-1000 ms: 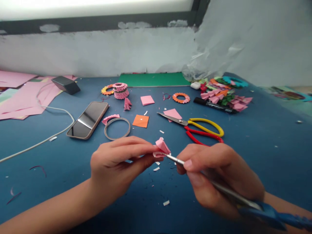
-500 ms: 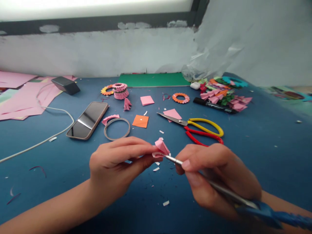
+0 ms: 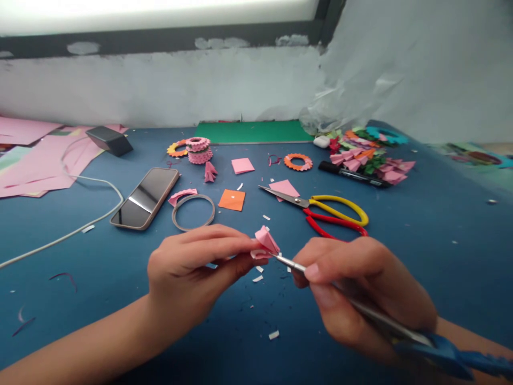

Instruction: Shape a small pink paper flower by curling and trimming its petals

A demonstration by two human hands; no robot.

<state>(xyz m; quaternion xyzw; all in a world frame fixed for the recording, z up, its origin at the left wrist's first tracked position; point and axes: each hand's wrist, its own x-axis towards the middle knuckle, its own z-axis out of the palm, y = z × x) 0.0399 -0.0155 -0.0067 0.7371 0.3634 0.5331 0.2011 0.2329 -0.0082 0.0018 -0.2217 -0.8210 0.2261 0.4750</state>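
My left hand pinches a small folded pink paper piece between thumb and fingertips, just above the table. A curled pink strip with a pale edge shows at the bottom of that piece. Held like a pen in my right hand is a slim pointed metal tool with a blue rear end; its exact kind is unclear. The tool's tip is at the lower right of the folded paper, touching it or very close. Scissors with yellow and red handles lie open beyond my right hand.
A phone, a grey ring, an orange paper square and pink squares lie beyond my hands. A black marker and a paper flower pile sit at right. A white cable crosses the left.
My right hand has slid slightly right and back along with the metal tool. My left hand and the folded pink paper have barely moved.
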